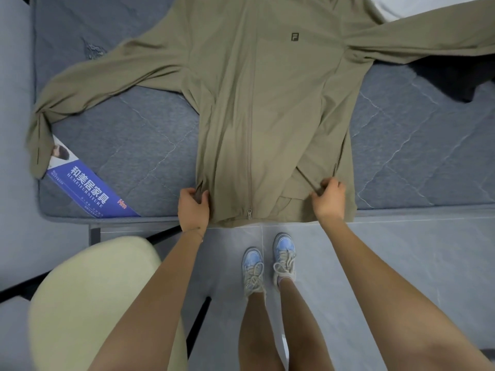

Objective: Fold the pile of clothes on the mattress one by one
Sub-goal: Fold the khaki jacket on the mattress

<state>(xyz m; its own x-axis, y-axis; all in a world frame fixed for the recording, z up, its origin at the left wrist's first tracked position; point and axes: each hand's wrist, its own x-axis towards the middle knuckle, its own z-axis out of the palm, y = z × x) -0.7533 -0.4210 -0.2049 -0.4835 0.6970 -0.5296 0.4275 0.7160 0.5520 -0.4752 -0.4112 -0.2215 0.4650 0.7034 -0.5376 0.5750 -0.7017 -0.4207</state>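
An olive-green zip jacket [267, 103] lies front up on the grey quilted mattress [139, 145], sleeves spread out to both sides. Its hem hangs slightly over the mattress's near edge. My left hand [192, 207] pinches the hem at its left corner. My right hand [329, 199] grips a fold of fabric near the hem's right corner. The left sleeve's cuff [40, 156] droops over the mattress's left edge. The right sleeve runs out of view at the upper right.
A blue printed label [91, 191] covers the mattress's near left corner. A dark garment [455, 81] lies at the right edge, something white [417, 4] at the top right. A pale yellow-green chair [88, 298] stands at my left on the grey tiled floor.
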